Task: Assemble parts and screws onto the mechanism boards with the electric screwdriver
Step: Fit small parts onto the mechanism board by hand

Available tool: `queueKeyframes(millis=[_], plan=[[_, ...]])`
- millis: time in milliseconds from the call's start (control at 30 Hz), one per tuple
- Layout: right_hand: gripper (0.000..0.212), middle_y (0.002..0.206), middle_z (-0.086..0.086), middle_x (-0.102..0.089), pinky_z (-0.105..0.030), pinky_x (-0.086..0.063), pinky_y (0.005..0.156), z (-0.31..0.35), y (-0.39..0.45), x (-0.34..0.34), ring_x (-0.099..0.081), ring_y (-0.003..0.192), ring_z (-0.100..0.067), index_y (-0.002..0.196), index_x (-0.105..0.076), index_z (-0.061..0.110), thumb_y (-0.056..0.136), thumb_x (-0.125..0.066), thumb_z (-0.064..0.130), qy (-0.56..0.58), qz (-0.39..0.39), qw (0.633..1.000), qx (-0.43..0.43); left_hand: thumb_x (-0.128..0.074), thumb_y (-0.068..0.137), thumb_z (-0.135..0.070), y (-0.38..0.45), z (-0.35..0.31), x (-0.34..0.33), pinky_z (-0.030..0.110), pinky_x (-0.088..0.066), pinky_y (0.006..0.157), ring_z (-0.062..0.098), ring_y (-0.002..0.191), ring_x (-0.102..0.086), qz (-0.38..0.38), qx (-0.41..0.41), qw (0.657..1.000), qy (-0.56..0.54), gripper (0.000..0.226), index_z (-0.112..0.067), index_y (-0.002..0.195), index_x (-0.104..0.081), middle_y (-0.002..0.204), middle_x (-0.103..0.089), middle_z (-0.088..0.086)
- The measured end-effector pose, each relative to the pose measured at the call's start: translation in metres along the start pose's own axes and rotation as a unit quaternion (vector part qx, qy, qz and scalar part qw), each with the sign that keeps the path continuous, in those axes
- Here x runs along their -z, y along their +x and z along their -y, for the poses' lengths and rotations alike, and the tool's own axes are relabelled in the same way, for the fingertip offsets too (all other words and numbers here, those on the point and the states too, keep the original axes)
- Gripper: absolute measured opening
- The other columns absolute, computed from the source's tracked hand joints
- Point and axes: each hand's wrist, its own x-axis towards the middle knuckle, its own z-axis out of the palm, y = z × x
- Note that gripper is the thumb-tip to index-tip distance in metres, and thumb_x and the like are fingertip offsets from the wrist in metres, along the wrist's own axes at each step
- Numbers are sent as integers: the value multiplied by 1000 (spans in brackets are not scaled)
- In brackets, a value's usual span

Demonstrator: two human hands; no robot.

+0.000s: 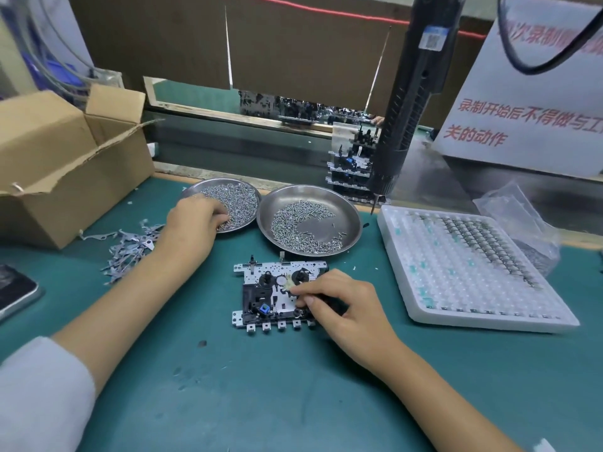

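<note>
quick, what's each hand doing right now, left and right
Left hand: fingers curled into the screws in the left dish; whether it holds any cannot be told.
Right hand: pinching a small part on the mechanism board.

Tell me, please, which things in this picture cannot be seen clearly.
- Left hand fingertips in the screw dish: hidden by the hand itself; a picked screw cannot be told.
- Small part under right hand on the mechanism board: too small.
- Electric screwdriver: top cut off.

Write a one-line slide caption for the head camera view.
Left hand picks screws from the left dish while right hand sets a small part on the board; screwdriver hangs idle.
</note>
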Motion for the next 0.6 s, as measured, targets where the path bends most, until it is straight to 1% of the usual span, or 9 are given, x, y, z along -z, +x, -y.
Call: queueKeyframes(millis=[100, 167, 233, 300, 367, 433, 467, 533, 600], plan=[[22, 77, 7, -71, -25, -48, 74, 0, 0, -1, -58, 83, -10, 94, -76, 13, 84, -60, 1, 6, -2, 1000, -4, -61, 91, -11, -2, 4, -1, 39, -42, 80, 36, 99, -57, -18, -14, 1000, -10, 14, -6, 100, -71, 102, -65, 15], [22, 77, 7, -71, -27, -49, 73, 0, 1, -1, -59, 83, -11, 94, -76, 12, 85, -60, 1, 10, -4, 1000, -6, -61, 91, -7, -4, 7, -2, 39, -44, 80, 34, 99, -59, -40, -27, 999, -20, 14, -8, 100, -71, 103, -67, 12], [22, 77, 7, -71, -26, -49, 74, 1, 0, -1, -59, 83, -11, 94, -76, 13, 85, -60, 0, 11, -5, 1000, -7, -61, 89, -1, -7, 10, -2, 36, -47, 82, 29, 97, -64, -73, -47, 995, -47, 19, -9, 102, -71, 102, -71, 9], [24, 76, 8, -70, -25, -49, 75, 1, 0, -1, -60, 83, -12, 93, -76, 12, 85, -61, -5, 8, -5, 1000, -7, -60, 87, 4, -9, 10, -1, 30, -47, 85, 23, 91, -67, -91, -57, 990, -93, 22, -7, 103, -72, 99, -73, 9], [25, 76, 9, -70, -25, -49, 75, 1, 1, -1, -60, 83, -11, 93, -76, 12, 85, -62, -6, 5, -5, 1000, -6, -59, 86, 7, -10, 8, 1, 22, -43, 85, 17, 86, -65, -95, -44, 985, -136, 24, -4, 104, -71, 100, -72, 12], [25, 77, 10, -70, -25, -49, 75, 1, 1, -1, -60, 83, -11, 94, -76, 12, 85, -62, -6, 3, -4, 1000, -6, -59, 87, 7, -12, 5, 4, 14, -41, 86, 18, 89, -63, -101, -30, 980, -168, 23, -2, 105, -71, 102, -71, 13], [25, 77, 10, -70, -26, -49, 75, 2, 1, -1, -60, 83, -12, 94, -76, 12, 85, -62, -6, 4, -4, 1000, -8, -60, 86, 7, -13, 3, 5, 8, -39, 84, 18, 90, -63, -106, -28, 976, -186, 22, -1, 104, -71, 101, -71, 12], [25, 77, 8, -71, -28, -50, 75, 2, 1, -1, -60, 83, -13, 94, -76, 12, 85, -62, -7, 6, -3, 1000, -12, -64, 85, 4, -19, -3, 9, -3, -36, 78, 15, 85, -61, -117, -29, 967, -224, 20, -1, 103, -71, 96, -70, 7], [23, 77, 6, -71, -29, -49, 74, 2, 0, 0, -60, 83, -15, 94, -76, 11, 85, -61, -5, 8, -4, 1000, -14, -67, 84, 0, -26, -11, 13, -5, -36, 76, 11, 81, -61, -114, -27, 960, -255, 18, -3, 101, -72, 91, -67, 1]])
